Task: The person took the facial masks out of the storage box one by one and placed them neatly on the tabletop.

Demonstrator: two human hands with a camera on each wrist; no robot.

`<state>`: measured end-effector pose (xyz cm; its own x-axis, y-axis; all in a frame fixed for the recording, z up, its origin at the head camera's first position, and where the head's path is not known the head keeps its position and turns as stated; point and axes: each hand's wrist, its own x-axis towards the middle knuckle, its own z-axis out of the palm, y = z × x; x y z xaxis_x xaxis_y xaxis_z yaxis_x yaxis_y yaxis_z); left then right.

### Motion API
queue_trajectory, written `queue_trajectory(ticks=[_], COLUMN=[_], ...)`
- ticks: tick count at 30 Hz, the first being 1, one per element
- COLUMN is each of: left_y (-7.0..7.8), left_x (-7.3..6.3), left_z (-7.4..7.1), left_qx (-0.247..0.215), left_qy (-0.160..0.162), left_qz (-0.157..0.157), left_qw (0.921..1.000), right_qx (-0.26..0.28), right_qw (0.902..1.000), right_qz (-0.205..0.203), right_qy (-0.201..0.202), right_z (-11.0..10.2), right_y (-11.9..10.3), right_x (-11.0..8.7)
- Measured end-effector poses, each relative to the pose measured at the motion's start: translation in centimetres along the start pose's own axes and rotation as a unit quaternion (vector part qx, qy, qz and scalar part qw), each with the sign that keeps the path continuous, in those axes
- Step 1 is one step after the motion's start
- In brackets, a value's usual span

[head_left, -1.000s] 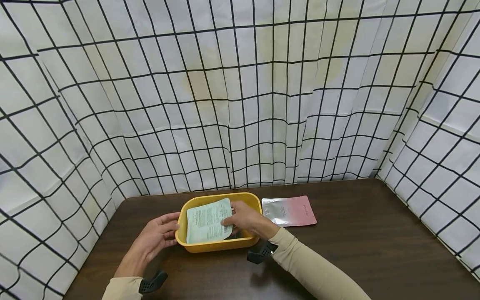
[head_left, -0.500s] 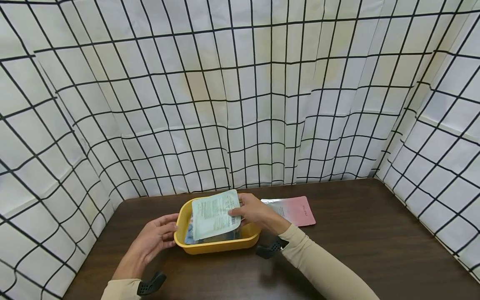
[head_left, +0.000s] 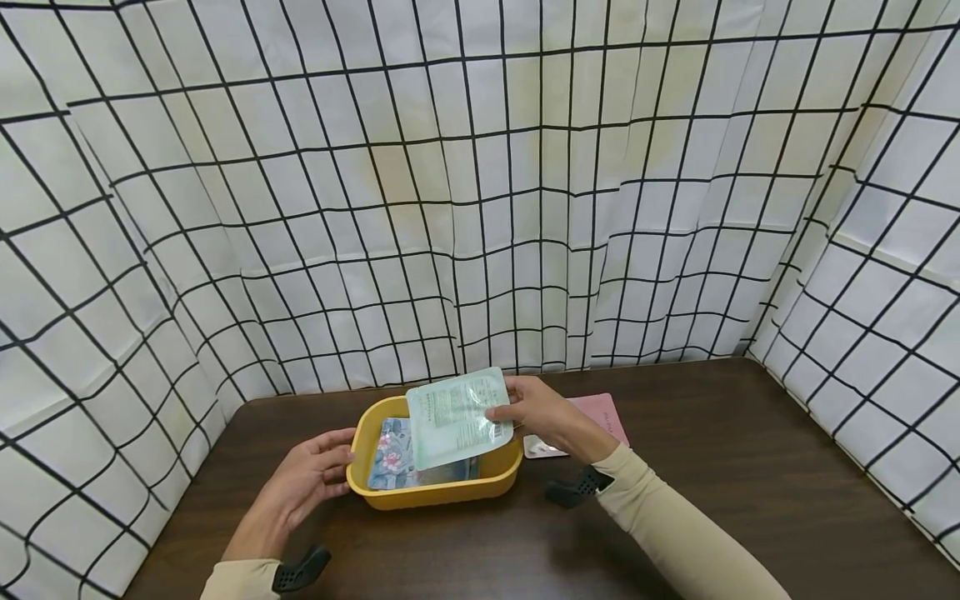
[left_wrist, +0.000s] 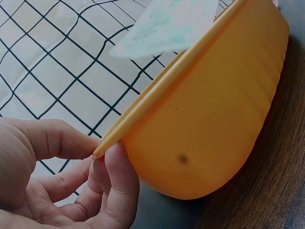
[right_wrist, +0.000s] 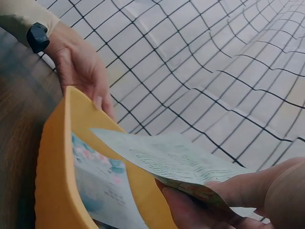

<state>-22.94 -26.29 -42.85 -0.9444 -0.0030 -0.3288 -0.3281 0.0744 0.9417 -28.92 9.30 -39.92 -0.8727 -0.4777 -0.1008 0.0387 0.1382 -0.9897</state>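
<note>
My right hand (head_left: 546,412) pinches a pale green sheet mask packet (head_left: 456,425) by its right edge, thumb on top and fingers beneath. The packet is tilted above a yellow plastic basket (head_left: 442,500), its printed text facing up. Inside the basket lies a blue packet with pink flowers (head_left: 392,454), partly covered in the head view; its face also shows in the right wrist view. My left hand (head_left: 311,473) is at the basket's left end. Up close in the left wrist view, its thumb and fingers pinch the basket rim (left_wrist: 157,93).
A pink and silver packet (head_left: 600,413) lies on the dark wooden table (head_left: 750,475) to the right of the basket, partly hidden behind my right hand. White sheeting with a black grid (head_left: 525,208) encloses the table's back and sides.
My right hand has lifted the pale green packet up out of the basket and carried it rightward, uncovering the blue floral packet. My left hand has stayed at the basket's left end.
</note>
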Motion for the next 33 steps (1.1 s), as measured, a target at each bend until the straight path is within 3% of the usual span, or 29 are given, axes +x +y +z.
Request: queue_trajectory(ticks=[15, 33], left_y=[0.1, -0.1], left_x=[0.0, -0.1], left_z=[0.0, 0.0], left_qx=[-0.007, -0.012], left_qy=[0.003, -0.003], left_qz=[0.001, 0.008], left_qw=[1.0000, 0.9999], right_qx=[0.009, 0.020], right_qw=[0.9998, 0.9991], right_qz=[-0.007, -0.014], right_qy=[0.019, 0.036], right_z=[-4.5, -9.7], right_y=[-0.2, 1.5], right_x=[-2.6, -5.1])
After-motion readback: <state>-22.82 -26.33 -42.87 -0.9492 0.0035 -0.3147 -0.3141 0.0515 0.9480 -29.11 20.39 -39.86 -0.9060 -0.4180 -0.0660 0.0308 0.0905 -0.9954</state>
